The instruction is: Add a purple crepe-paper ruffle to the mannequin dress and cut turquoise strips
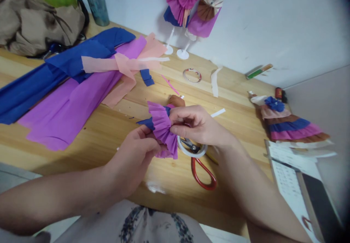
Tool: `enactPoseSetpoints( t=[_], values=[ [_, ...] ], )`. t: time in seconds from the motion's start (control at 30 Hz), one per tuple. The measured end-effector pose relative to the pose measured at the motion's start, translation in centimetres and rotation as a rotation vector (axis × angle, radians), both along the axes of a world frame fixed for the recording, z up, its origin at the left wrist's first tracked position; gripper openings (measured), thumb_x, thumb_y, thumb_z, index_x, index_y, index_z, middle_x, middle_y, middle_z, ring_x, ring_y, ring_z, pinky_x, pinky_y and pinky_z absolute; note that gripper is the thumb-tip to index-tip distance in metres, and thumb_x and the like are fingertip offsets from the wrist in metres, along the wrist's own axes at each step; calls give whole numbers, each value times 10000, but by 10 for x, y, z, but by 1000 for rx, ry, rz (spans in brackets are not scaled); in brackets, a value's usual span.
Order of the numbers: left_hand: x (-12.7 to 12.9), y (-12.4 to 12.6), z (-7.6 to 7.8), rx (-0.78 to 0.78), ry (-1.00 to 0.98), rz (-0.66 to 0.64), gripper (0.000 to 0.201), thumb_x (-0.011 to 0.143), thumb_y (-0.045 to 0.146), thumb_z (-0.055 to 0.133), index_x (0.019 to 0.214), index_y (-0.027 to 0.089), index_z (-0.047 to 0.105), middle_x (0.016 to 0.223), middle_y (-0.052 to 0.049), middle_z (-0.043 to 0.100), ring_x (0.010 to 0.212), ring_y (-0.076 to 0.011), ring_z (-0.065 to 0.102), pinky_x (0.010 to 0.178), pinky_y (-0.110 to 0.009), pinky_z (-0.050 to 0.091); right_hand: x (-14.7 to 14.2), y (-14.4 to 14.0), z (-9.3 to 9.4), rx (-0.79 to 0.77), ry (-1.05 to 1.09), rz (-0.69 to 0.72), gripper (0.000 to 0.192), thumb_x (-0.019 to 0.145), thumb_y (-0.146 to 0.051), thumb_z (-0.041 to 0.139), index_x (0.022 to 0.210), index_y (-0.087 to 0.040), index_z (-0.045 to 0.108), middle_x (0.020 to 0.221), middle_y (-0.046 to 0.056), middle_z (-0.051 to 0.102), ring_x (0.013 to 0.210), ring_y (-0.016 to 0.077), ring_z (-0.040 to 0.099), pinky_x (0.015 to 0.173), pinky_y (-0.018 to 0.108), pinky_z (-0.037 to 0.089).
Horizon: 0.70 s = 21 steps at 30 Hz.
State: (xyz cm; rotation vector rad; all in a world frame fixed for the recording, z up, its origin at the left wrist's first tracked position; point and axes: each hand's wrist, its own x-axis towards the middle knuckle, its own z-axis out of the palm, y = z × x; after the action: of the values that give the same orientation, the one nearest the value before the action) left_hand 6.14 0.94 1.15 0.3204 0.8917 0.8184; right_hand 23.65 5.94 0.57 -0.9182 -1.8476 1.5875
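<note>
Between my two hands is a pleated purple crepe paper ruffle (163,126) with dark blue crepe paper (146,123) at its left side. My left hand (136,150) grips the ruffle's lower left part, fingers partly hidden behind it. My right hand (195,124) pinches its right edge between thumb and fingertips. A brown paper piece (177,100) shows just beyond the right fingers. Below my right hand a roll of white tape (192,154) lies around the blades of red-handled scissors (202,177) on the wooden table (109,141).
Blue crepe paper (27,89), purple crepe paper (79,100) and peach strips (123,66) lie at left. Two paper dress figures (182,7) on white stands lean at the back. A striped paper dress (295,124), notebook (287,177) and phone-like dark slab (319,199) lie right.
</note>
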Motion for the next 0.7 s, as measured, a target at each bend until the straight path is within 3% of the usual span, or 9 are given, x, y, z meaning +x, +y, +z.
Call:
enactPoseSetpoints(
  t=[0.2, 0.33, 0.47, 0.7],
  values=[
    [4, 2, 7, -30, 23, -36, 105, 718, 134, 679, 823, 132, 674, 754, -22, 639, 768, -139, 569, 739, -245, 465, 1, -2, 0, 117, -40, 43, 68, 828, -144, 576, 760, -146, 567, 690, -19, 518, 582, 89, 476, 534, 213, 396],
    [7, 4, 5, -87, 91, 21, 67, 768, 117, 679, 835, 120, 672, 791, -34, 671, 765, -128, 586, 735, -230, 468, 1, -3, 1, 393, -146, 54, 92, 800, -84, 569, 741, -155, 566, 659, -38, 488, 575, 81, 438, 542, 204, 363],
    [8, 4, 3, -30, 58, 84, 88, 741, 93, 710, 816, 121, 674, 772, -14, 672, 732, -107, 582, 717, -209, 478, 0, -4, 1, 648, -260, 35, 102, 799, -66, 567, 799, -168, 572, 682, -31, 503, 616, 101, 457, 579, 223, 355],
    [9, 6, -1, 4, 75, 70, 198, 710, 34, 697, 893, 108, 677, 912, -48, 717, 837, -126, 624, 771, -221, 502, 0, -8, 2, 770, -339, 47, 123, 825, -76, 528, 886, -172, 575, 750, 3, 559, 654, 128, 482, 590, 244, 355]
  ],
)
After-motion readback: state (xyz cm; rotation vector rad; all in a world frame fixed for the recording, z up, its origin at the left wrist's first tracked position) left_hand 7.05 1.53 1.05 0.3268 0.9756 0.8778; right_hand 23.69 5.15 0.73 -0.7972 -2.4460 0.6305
